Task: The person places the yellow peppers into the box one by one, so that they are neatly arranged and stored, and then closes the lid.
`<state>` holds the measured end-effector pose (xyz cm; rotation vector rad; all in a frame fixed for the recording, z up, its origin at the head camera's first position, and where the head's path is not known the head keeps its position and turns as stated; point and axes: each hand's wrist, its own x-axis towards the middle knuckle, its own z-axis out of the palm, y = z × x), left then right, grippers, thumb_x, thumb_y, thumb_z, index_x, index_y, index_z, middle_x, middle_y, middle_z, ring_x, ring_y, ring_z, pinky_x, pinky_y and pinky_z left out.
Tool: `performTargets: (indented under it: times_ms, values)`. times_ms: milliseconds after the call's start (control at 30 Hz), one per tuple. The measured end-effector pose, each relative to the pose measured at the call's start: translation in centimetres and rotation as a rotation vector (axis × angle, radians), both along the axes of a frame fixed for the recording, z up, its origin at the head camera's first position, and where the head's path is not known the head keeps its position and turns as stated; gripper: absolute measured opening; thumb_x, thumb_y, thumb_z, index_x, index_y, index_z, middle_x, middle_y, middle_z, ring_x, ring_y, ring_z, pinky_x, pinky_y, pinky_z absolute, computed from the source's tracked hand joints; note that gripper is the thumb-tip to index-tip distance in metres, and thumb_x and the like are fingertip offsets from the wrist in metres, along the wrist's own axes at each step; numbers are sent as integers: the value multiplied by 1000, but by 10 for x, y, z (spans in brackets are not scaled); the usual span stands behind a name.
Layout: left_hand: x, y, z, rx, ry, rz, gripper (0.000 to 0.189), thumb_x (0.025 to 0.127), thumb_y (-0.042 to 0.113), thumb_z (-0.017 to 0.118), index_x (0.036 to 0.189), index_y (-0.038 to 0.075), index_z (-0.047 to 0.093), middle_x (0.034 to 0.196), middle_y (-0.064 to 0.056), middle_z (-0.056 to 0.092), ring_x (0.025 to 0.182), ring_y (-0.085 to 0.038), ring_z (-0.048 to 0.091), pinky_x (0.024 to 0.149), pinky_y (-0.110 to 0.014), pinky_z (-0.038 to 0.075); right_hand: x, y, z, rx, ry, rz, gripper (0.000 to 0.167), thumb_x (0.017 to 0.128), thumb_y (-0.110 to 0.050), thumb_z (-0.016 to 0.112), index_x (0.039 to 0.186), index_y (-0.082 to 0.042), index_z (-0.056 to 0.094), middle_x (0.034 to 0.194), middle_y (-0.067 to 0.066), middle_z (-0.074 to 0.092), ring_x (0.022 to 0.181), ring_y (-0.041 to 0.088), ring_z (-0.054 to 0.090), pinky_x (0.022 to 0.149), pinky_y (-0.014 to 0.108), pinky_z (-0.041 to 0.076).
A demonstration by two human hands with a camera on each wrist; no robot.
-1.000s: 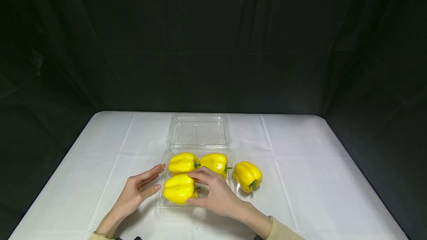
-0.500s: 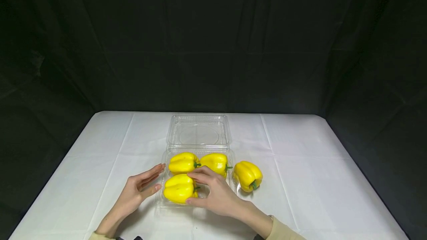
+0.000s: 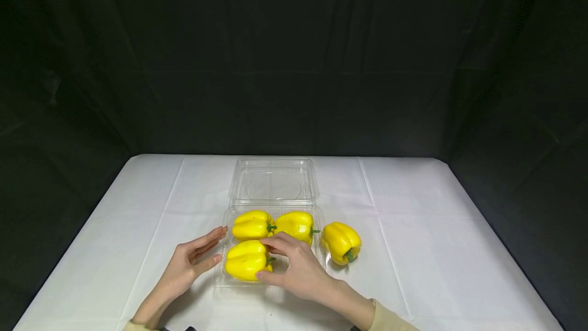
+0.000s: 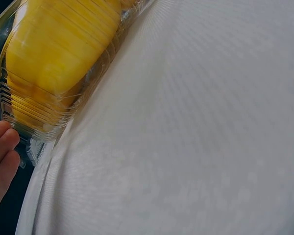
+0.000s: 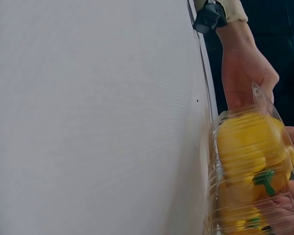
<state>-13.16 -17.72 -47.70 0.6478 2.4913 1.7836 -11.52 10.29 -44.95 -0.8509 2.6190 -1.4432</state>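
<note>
A clear plastic clamshell container (image 3: 222, 284) lies with its lid (image 3: 274, 179) folded back. Two yellow bell peppers, one back left (image 3: 250, 225) and one back right (image 3: 296, 223), lie in its base, stems to the right. In front of them is another yellow bell pepper (image 3: 245, 261); my right hand (image 3: 304, 270) holds its stem end between thumb and fingers. At the container's left side is my left hand (image 3: 186, 263), fingers extended and thumb apart, fingertips right at the wall. Through that wall (image 4: 59, 117) a pepper shows in the left wrist view.
A loose yellow bell pepper (image 3: 342, 243) lies on the white tablecloth (image 3: 427, 249), just right of the container. Dark curtains (image 3: 294, 65) enclose the table at the back and both sides.
Hardly anything differs: the fingers of my right hand have shifted very slightly at the front pepper. My left hand, the container and the other peppers have stayed put.
</note>
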Motion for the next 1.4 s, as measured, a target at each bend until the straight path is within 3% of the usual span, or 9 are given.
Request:
performTargets:
  times_ms: [500, 667, 867, 1167, 1400]
  values:
    - [1, 0, -1, 29, 17, -23, 55, 93, 11, 70, 144, 1, 51, 145, -14, 55, 129, -10, 55, 105, -12, 42, -1, 2, 0, 26, -6, 10, 58, 84, -34, 81, 134, -14, 62, 124, -7, 62, 113, 14, 65, 99, 29, 55]
    - [1, 1, 0, 7, -1, -13, 56, 93, 13, 70, 144, 2, 51, 145, -13, 55, 130, -18, 56, 104, -12, 42, -1, 6, 4, 66, -47, 14, 58, 86, -36, 79, 136, -15, 60, 130, -5, 61, 115, 17, 64, 100, 29, 54]
    - [0, 0, 0, -3, 3, -15, 56, 93, 13, 70, 144, 1, 51, 145, -13, 55, 131, -28, 55, 104, -13, 42, 0, 12, 10, 151, -16, -18, 61, 86, -38, 78, 139, -16, 58, 137, -1, 62, 114, 20, 67, 100, 35, 55]
    - [-1, -1, 0, 6, 18, -19, 55, 93, 12, 70, 143, 1, 52, 144, -13, 56, 129, -15, 56, 104, -12, 42, 4, 23, 9, 154, 18, -46, 59, 87, -44, 75, 138, -17, 60, 138, -3, 62, 116, 18, 66, 103, 45, 52]
    - [0, -1, -1, 4, 24, -14, 55, 92, 12, 71, 143, 1, 52, 144, -14, 56, 128, -10, 56, 104, -12, 42, 10, 32, 8, 117, 74, -65, 54, 87, -34, 78, 135, -16, 63, 136, -9, 62, 123, 15, 62, 105, 43, 51]
